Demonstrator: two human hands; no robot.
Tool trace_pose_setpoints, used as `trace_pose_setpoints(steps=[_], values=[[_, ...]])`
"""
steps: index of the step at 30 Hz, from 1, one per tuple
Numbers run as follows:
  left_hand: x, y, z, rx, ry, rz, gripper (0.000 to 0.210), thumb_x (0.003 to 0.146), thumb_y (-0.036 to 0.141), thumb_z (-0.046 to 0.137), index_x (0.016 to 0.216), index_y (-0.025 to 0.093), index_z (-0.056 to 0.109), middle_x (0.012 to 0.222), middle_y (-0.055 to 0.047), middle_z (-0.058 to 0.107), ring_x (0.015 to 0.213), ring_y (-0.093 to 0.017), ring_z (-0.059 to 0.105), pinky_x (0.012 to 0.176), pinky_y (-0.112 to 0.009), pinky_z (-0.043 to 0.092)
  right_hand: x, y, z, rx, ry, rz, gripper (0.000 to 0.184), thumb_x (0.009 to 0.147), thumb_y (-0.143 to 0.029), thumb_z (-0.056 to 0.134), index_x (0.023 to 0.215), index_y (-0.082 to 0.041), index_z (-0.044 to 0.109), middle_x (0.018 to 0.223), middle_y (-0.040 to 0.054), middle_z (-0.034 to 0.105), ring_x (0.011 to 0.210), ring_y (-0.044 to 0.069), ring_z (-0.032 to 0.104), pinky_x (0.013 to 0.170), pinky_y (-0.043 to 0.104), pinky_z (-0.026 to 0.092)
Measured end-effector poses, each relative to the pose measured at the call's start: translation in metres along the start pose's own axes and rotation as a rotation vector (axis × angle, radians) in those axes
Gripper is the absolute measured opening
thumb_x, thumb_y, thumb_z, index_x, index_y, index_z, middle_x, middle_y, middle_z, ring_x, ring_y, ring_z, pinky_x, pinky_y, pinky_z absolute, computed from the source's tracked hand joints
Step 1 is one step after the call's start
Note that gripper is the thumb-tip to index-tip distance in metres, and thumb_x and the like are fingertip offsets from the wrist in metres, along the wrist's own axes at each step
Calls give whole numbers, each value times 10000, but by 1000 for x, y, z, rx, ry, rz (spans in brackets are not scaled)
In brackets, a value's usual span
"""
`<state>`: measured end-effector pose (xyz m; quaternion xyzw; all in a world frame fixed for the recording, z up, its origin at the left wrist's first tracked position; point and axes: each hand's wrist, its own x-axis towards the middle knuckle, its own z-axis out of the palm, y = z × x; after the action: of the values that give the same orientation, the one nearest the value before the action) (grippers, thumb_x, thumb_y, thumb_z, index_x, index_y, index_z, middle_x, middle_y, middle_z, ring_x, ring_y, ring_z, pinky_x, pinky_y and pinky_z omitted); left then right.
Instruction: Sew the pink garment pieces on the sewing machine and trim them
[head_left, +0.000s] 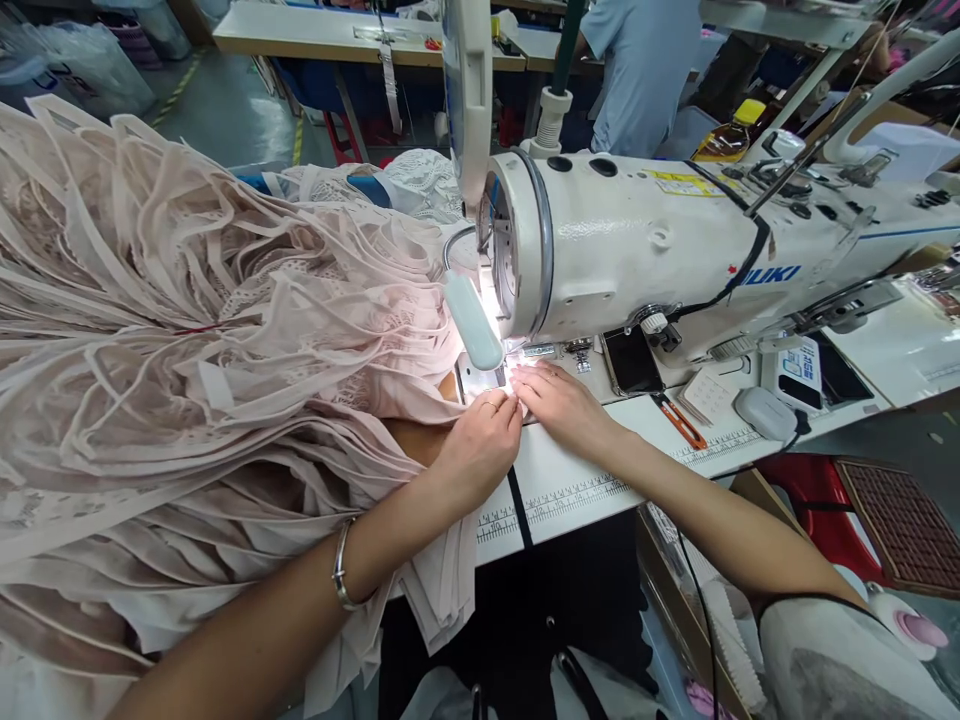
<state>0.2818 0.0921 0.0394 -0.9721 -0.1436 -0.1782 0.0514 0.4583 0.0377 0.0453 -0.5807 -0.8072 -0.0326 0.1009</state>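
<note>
Both hands are at the needle area of a white sewing machine (600,240), under its bright lamp (474,320). My left hand (487,435) has thumb and fingers pinched together on a pale pink fabric edge in front of the presser foot. My right hand (559,400) lies beside it, its fingers stretched forward flat over the cloth close to the needle. The needle itself is lost in glare. A large heap of pale pink garment pieces (285,350), with lace and narrow edges, is piled to the left and reaches the machine bed.
Right of the hands lie a dark phone (632,362), an orange cutter (679,422), a stack of cards (705,395) and a white case (765,413). A red stool (825,500) stands lower right. Behind the machine, a person in a blue shirt (641,70) is near another table (315,32).
</note>
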Motion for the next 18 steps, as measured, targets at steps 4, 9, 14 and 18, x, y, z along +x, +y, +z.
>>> trace_pose_setpoints(steps=[4, 9, 14, 18], values=[[2, 1, 8, 7, -5, 30, 405, 961, -2, 329, 1257, -16, 605, 1258, -233, 670, 1239, -284, 614, 1063, -461, 490, 4, 15, 0, 112, -67, 120, 391, 973, -86, 420, 1279, -209, 630, 1331, 93, 650, 1171, 262, 616, 900, 388, 533], [2, -3, 11, 10, -24, 30, 420, 970, 9, 314, 1269, -21, 608, 1252, -235, 679, 1236, -287, 628, 1074, -464, 493, 6, 16, 1, 150, -106, 243, 328, 1002, -205, 432, 1251, -248, 641, 1213, 85, 689, 1018, 273, 657, 803, 364, 517], [1, -5, 14, -2, 27, 4, 403, 985, 32, 322, 1252, -9, 621, 1254, -232, 681, 1239, -296, 624, 1065, -487, 501, 6, 15, 5, 155, -90, 180, 393, 985, -151, 363, 1275, -201, 624, 1275, 105, 668, 1075, 269, 628, 872, 393, 501], [1, -5, 14, -18, 38, 8, 394, 980, 29, 331, 1249, -18, 615, 1231, -230, 689, 1214, -292, 631, 1063, -480, 497, 5, 19, 6, 195, -67, 182, 425, 986, -156, 347, 1310, -228, 611, 1301, 72, 666, 1137, 248, 619, 1001, 419, 462]])
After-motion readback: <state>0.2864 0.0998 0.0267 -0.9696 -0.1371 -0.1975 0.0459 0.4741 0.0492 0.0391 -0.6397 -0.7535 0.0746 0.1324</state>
